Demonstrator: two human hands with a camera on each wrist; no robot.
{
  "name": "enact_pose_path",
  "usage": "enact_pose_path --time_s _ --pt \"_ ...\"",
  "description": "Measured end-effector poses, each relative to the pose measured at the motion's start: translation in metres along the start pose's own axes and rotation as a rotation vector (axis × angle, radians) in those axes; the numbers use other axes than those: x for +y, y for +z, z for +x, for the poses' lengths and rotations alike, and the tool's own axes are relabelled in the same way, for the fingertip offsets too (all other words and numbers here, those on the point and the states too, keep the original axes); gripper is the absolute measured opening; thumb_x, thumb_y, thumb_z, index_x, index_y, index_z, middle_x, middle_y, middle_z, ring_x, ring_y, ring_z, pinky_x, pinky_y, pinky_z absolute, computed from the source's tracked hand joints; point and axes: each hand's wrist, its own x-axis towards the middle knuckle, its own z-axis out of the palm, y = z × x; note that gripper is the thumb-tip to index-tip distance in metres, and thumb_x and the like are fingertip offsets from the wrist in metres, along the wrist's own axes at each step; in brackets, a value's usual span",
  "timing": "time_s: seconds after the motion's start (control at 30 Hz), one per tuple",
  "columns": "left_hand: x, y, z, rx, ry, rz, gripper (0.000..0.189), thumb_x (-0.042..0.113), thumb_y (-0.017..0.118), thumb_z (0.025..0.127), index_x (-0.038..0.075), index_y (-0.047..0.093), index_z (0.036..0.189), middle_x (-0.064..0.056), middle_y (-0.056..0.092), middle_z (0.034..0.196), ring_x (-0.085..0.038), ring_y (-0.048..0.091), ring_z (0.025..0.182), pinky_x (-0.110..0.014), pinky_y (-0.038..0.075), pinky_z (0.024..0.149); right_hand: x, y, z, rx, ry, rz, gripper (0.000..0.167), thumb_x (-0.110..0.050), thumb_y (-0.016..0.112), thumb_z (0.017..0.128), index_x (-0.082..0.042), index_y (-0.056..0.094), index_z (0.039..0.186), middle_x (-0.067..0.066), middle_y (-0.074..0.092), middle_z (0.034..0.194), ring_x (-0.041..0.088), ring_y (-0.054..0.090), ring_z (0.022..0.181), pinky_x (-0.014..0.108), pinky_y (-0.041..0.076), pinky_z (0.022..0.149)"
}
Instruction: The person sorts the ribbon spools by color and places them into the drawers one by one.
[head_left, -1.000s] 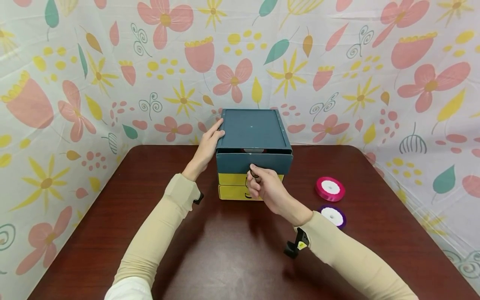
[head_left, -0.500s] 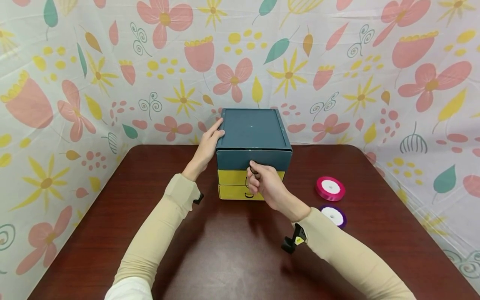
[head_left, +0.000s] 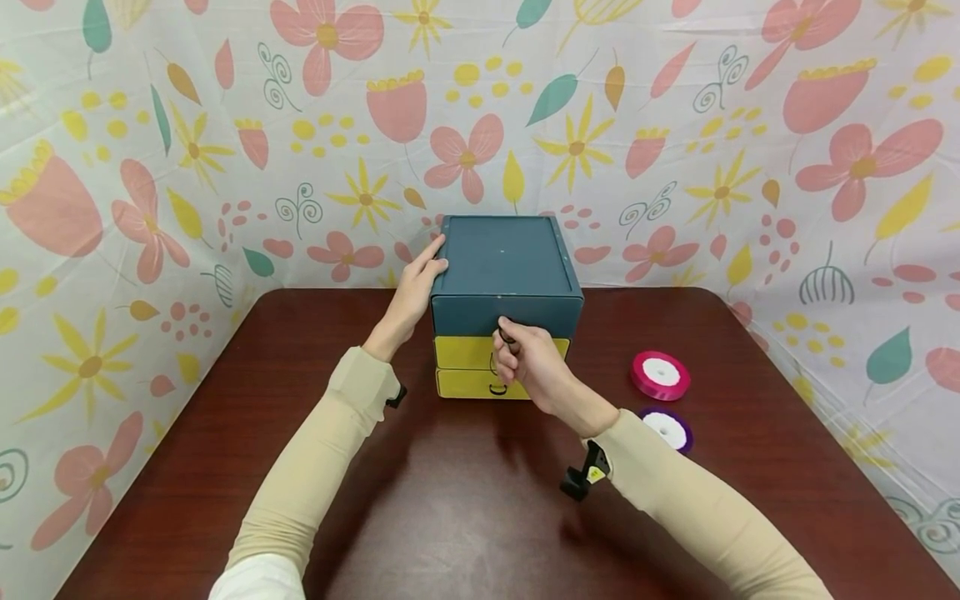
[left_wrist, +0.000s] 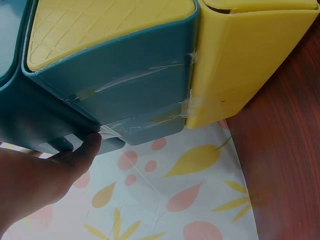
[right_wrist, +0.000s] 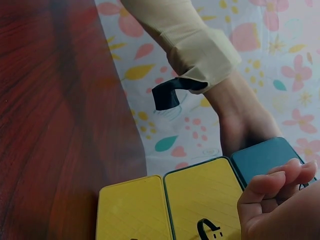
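A small drawer cabinet (head_left: 501, 254) with a blue top stands at the back of the table. Its blue top drawer (head_left: 463, 317) sits flush under the lid, above two yellow drawers (head_left: 468, 383). My right hand (head_left: 542, 367) has its thumb and curled fingers on the top drawer's dark handle (head_left: 507, 337), mostly covered by the fingers. Along the cabinet's upper left side, my left hand (head_left: 409, 293) rests with its fingers stretched out. In the left wrist view, the thumb of that hand (left_wrist: 45, 180) touches the blue side wall (left_wrist: 135, 85), which has clear tape across it.
To the right of the cabinet lie a pink ribbon roll (head_left: 660, 375) and a purple ribbon roll (head_left: 667, 431), the latter partly behind the right sleeve. A flower-patterned cloth (head_left: 480, 100) hangs behind and beside the brown table (head_left: 450, 508).
The top drawer has slid in: the dark gap under the lid, with something white and red inside, has closed. My right hand moved slightly forward with it; the left hand stayed in place.
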Motion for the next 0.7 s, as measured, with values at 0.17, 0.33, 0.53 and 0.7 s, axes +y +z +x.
enact_pose_path --time_s 0.17,0.33,0.53,0.7 --pt "0.005 -0.001 -0.001 -0.012 -0.021 -0.006 0.053 0.030 0.037 0.104 0.028 0.023 0.155 0.006 0.014 0.163 -0.014 0.009 0.152 -0.043 0.015 0.122 0.000 -0.001 0.001 0.008 0.002 -0.007 0.038 -0.033 0.037 0.105 -0.008 0.049 0.079 -0.002 0.038 0.050 0.013 0.041 0.047 0.027 0.035 0.053" --pt "0.022 0.000 -0.011 -0.019 -0.030 -0.002 0.053 0.024 0.036 0.104 0.021 0.022 0.156 0.000 0.014 0.164 -0.018 0.010 0.152 -0.043 0.017 0.122 0.000 -0.001 0.002 0.016 -0.001 -0.026 0.038 -0.034 0.038 0.105 -0.007 0.049 0.080 -0.002 0.039 0.050 0.013 0.040 0.048 0.027 0.036 0.052" --pt "0.031 0.002 -0.018 -0.020 -0.026 0.001 0.054 0.023 0.035 0.104 0.019 0.022 0.156 -0.002 0.014 0.164 -0.020 0.011 0.152 -0.043 0.018 0.122 0.000 -0.003 0.004 0.018 0.015 -0.050 0.038 -0.035 0.039 0.104 -0.006 0.049 0.082 -0.002 0.039 0.051 0.014 0.040 0.049 0.028 0.036 0.054" --pt "0.030 0.001 -0.018 -0.019 -0.022 0.009 0.054 0.024 0.035 0.104 0.019 0.023 0.156 -0.002 0.014 0.164 -0.020 0.011 0.152 -0.043 0.017 0.122 0.003 -0.006 0.000 -0.054 0.031 -0.085 0.035 -0.036 0.049 0.100 -0.005 0.054 0.085 0.000 0.040 0.054 0.015 0.040 0.052 0.029 0.037 0.058"
